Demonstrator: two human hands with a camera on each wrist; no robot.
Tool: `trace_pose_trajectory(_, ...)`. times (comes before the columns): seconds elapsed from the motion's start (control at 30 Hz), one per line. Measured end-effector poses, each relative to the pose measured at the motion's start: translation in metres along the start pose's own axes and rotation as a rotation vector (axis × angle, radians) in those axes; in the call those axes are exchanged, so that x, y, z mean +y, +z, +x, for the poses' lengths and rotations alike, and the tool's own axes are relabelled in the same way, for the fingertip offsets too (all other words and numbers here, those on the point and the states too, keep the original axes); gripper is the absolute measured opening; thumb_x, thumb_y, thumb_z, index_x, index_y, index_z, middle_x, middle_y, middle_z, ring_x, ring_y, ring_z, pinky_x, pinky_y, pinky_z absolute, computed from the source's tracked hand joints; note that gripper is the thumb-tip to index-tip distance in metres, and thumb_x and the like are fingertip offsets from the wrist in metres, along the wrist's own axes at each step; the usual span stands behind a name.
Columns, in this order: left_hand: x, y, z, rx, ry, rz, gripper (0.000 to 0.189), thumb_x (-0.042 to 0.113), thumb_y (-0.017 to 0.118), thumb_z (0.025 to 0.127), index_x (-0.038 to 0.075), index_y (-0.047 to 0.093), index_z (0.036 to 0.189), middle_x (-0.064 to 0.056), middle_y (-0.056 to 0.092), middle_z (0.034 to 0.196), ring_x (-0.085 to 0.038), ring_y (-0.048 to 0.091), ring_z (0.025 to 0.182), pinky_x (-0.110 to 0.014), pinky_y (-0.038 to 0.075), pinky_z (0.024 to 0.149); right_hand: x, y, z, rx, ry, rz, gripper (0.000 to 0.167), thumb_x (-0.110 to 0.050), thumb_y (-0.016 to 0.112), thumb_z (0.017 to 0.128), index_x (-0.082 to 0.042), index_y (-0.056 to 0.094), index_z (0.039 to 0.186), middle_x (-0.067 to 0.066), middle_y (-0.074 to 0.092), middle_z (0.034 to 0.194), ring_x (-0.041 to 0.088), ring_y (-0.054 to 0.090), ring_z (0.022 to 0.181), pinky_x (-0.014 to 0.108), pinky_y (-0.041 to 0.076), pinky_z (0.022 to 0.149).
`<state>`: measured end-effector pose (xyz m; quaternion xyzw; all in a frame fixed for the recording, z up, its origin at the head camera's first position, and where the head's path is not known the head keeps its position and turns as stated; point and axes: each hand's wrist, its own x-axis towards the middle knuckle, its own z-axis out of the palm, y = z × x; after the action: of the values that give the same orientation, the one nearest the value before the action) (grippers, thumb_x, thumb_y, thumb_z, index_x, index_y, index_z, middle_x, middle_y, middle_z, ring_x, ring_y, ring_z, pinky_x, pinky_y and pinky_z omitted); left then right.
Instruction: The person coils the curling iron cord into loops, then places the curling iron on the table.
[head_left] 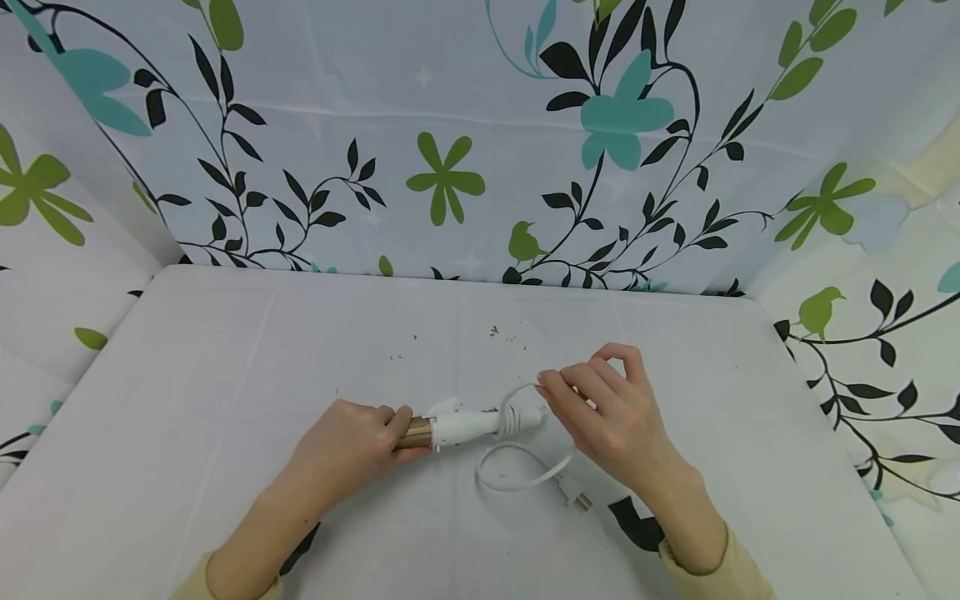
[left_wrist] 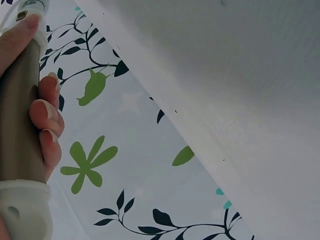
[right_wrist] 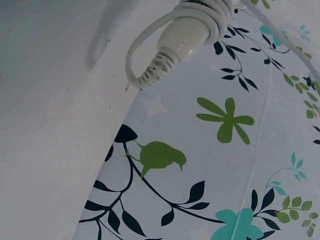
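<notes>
A hair iron with a white handle (head_left: pixel 461 427) and a brown-gold barrel (left_wrist: pixel 20 120) lies level across the middle in the head view. My left hand (head_left: pixel 348 442) grips the barrel, its thumb up by the white collar and its fingers curled around the far side. White cord (right_wrist: pixel 215 20) is wound in several turns around the handle's end. My right hand (head_left: pixel 618 417) pinches a length of that cord between thumb and forefinger, just right of the handle. Below it hangs a loose loop of cord (head_left: pixel 513 488) with the plug (head_left: pixel 576 493) at its end.
A white table (head_left: pixel 225 367) lies beneath, with small brown crumbs (head_left: pixel 494 332) beyond the iron. Behind and at both sides hangs a patterned cloth (head_left: pixel 322 100) with leaves, flowers and birds. Black patches (head_left: pixel 636 525) show near my wrists.
</notes>
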<state>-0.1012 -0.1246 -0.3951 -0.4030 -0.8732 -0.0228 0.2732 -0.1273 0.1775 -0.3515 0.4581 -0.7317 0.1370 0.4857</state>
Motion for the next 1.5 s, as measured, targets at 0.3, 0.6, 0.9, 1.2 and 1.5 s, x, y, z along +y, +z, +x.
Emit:
trace_pose_trajectory(0.3,-0.003,-0.001,0.003,0.198,0.163,-0.016,0.044,0.039,0.052,0.104,0.002,0.064,0.083,0.003,0.064,0.063,-0.007,0.055,0.047,-0.022,0.045,0.046,0.010,-0.009,-0.007,-0.086,0.130,0.006,0.023,-0.017,0.059,0.102,-0.004,0.075,0.090,0.005,0.059,0.073,0.018,0.049,0.057,0.048,0.042,0.077)
trace_pose_trajectory(0.6,-0.012,-0.010,0.003,0.343,0.152,-0.059,0.044,0.039,0.048,0.103,0.003,0.063,0.082,0.005,0.063,0.064,-0.007,0.051,0.046,-0.022,0.045,0.045,0.022,-0.017,-0.012,-0.124,0.209,0.063,0.027,-0.020,0.059,0.102,-0.004,0.077,0.092,0.006,0.062,0.076,0.019,0.052,0.061,0.048,0.039,0.079)
trace_pose_trajectory(0.9,-0.018,-0.013,-0.001,0.429,0.111,-0.158,0.042,0.042,0.054,0.097,0.006,0.065,0.079,0.005,0.063,0.063,-0.007,0.052,0.045,-0.023,0.043,0.043,0.025,-0.018,-0.013,-0.173,0.229,0.098,0.027,-0.024,0.058,0.103,-0.006,0.077,0.094,0.005,0.063,0.079,0.017,0.051,0.062,0.047,0.038,0.081)
trace_pose_trajectory(1.2,-0.025,-0.019,0.001,0.484,0.088,-0.224,0.041,0.043,0.057,0.095,0.007,0.066,0.077,0.005,0.061,0.061,-0.008,0.051,0.043,-0.024,0.044,0.042,0.026,-0.015,-0.014,-0.190,0.218,0.102,0.026,-0.023,0.056,0.104,-0.008,0.076,0.096,0.006,0.064,0.082,0.016,0.048,0.063,0.045,0.040,0.082)
trace_pose_trajectory(1.5,-0.014,-0.013,0.003,0.443,0.105,-0.351,0.041,0.045,0.060,0.095,0.008,0.070,0.080,0.007,0.065,0.064,-0.006,0.056,0.047,-0.022,0.045,0.044,0.023,-0.005,-0.021,-0.230,0.211,0.113,0.027,-0.025,0.053,0.105,-0.011,0.074,0.098,0.005,0.062,0.082,0.016,0.047,0.061,0.046,0.042,0.081)
